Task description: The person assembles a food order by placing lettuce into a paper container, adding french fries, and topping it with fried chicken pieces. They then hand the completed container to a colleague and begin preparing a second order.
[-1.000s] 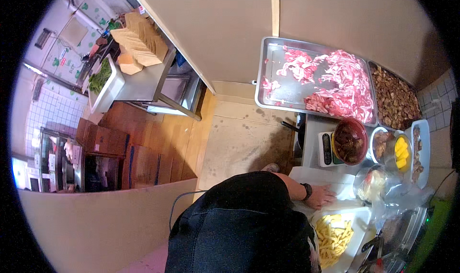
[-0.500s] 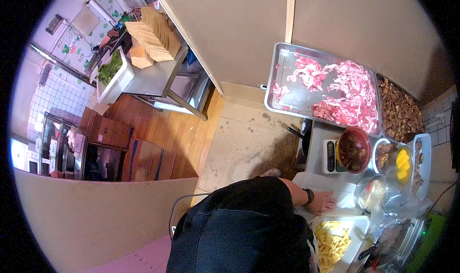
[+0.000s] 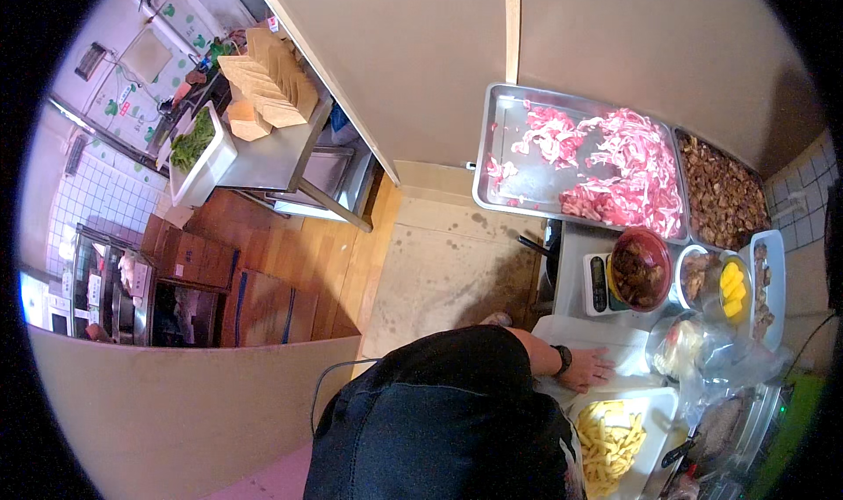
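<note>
Fingers of the left hand [image 3: 583, 373] lie spread and nearly straight, flat on a white sheet [image 3: 634, 346], with nothing seen in their hold; the right hand is out of view. A dark watch [image 3: 563, 358] circles the wrist behind them. Just below the fingers in the view sits a white tray [image 3: 662, 410] of pale yellow strips [image 3: 608, 447]. Past the fingertips, to the right, is a clear plastic bag [image 3: 733, 364] with pale contents. Above the fingers, on the table [image 3: 572, 247], stand a white scale [image 3: 597, 295] and a reddish bowl [image 3: 662, 258] of dark food; whether the bowl rests on the scale I cannot tell. Farther up from them, a metal tray [image 3: 537, 184] holds raw sliced meat [image 3: 634, 162]
</note>
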Available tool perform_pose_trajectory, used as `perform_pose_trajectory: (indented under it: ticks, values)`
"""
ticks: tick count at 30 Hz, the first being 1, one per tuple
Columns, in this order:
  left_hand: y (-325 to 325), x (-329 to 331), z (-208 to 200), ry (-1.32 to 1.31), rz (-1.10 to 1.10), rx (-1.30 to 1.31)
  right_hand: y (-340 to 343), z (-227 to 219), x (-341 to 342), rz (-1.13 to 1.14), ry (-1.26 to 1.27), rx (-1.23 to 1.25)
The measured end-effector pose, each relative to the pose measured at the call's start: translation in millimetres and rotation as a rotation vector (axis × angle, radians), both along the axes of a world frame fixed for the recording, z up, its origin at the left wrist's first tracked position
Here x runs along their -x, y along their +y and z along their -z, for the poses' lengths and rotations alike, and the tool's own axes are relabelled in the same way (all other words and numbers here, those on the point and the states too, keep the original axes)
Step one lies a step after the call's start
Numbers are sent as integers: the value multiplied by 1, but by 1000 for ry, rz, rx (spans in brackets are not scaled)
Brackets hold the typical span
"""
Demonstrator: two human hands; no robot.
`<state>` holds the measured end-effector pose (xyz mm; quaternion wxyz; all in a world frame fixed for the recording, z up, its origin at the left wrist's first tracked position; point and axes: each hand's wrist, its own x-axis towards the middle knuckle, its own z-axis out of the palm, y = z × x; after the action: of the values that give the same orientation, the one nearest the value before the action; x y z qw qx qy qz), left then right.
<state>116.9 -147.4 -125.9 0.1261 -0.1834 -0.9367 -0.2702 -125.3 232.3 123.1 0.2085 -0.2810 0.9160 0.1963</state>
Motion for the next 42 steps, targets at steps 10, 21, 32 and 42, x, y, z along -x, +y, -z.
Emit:
perform_pose_trajectory:
  ticks: [10,21,32,42]
  values:
    - [2,5,-11,-39,63,-2,27,8,-6,291,51,99]
    - [-10,2,-37,-79,22,111,9,7,3,436,204,332]
    - [-3,-2,-39,-93,16,168,-10,-60,-22,377,94,-192]
    - [-4,1,-36,-71,-2,177,-40,-34,-7,630,146,212]
